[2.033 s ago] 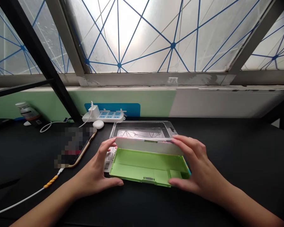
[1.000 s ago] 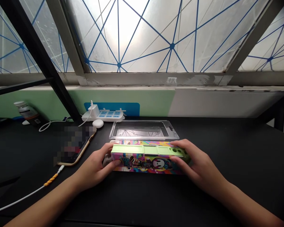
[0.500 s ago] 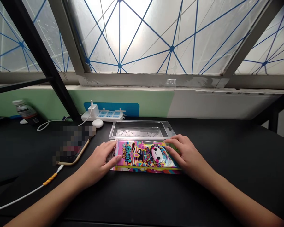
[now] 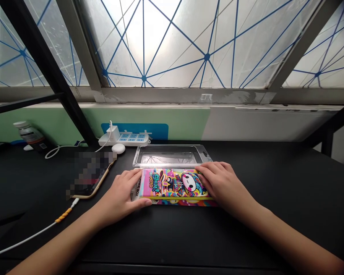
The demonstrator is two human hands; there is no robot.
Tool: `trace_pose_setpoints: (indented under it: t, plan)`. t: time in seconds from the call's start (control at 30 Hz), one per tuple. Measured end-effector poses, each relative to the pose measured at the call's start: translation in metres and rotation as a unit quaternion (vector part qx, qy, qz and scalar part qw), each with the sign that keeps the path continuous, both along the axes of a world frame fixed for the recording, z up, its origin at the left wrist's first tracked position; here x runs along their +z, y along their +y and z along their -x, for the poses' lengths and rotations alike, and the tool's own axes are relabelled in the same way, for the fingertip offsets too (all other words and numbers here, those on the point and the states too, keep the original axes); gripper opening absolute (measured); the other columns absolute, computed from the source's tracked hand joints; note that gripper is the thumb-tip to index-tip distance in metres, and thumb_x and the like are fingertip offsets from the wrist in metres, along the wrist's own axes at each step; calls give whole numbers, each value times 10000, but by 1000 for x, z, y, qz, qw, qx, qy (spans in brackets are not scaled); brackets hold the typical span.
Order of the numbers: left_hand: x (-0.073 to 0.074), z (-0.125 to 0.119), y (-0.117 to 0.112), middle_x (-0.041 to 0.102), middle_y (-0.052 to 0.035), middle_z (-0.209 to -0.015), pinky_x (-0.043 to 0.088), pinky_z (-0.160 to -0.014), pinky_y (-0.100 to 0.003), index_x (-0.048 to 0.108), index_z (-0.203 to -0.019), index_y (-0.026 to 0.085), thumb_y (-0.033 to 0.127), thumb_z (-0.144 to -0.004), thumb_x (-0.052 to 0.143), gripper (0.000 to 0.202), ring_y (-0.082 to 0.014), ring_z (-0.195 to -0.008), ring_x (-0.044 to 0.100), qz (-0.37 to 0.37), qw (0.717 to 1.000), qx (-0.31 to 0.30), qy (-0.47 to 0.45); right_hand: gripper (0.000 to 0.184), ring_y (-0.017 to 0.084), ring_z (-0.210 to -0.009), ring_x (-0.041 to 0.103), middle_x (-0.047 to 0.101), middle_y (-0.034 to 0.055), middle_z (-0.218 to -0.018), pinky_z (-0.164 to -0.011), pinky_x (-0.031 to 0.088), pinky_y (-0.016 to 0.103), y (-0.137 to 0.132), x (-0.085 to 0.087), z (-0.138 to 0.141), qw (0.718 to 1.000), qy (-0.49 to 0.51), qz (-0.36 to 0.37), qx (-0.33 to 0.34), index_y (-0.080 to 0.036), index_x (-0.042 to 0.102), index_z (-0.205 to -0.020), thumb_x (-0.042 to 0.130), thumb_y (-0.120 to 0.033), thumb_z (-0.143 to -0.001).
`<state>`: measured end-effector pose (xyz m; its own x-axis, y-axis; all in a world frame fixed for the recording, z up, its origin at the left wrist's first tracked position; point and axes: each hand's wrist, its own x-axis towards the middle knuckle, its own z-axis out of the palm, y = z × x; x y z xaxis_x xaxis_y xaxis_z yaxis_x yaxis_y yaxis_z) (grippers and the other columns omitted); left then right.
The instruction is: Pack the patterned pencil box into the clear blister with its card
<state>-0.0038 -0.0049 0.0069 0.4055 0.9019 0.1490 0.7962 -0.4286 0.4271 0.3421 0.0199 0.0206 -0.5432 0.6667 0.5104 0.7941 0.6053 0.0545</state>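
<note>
Blue-lined windows rise above a green-and-grey wall and black desk.

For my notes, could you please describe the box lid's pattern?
Multicoloured cartoon print on the box lid; head view.

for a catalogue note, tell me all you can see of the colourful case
The colourful case looks like glossy plastic: long, flat and shut. Its top bears a sideways, white-headed cartoon figure and lettering on pink; a yellow-green edge runs along the near side. It lies flat over printed packaging, just nearer than the clear tray. The left hand touches its left end, the right hand its right end.
</note>
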Motion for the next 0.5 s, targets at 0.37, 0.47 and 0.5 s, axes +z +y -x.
trace_pose_setpoints:
  t: [0.37, 0.47, 0.5]
  plan:
    - [0, 4, -1, 562, -129, -1463, 399, -1083, -561, 621, -1379, 272, 653, -808, 746, 698, -383, -1298, 497, -28, 1000, 12, 7, 215, 268, -885, 547, 628, 129, -941, -779, 503, 403, 12, 2, 74, 994, 20, 103, 15, -158, 641, -934, 438, -117, -994]
    - [1, 6, -2, 562, -121, -1465, 395, -1082, -571, 637, -1374, 294, 659, -811, 744, 680, -386, -1298, 493, -24, 1000, 8, 6, 235, 260, -858, 526, 603, 122, -917, -746, 504, 392, 17, -4, 77, 995, 29, 95, 10, -172, 612, -890, 428, -41, -952]
    - [1, 6, -2, 559, -121, -1466, 396, -1079, -572, 635, -1381, 299, 659, -812, 743, 682, -386, -1299, 492, -24, 1000, 6, 7, 239, 259, -860, 522, 596, 120, -921, -740, 503, 390, 18, -5, 77, 995, 34, 91, 8, -175, 606, -895, 427, -24, -940]
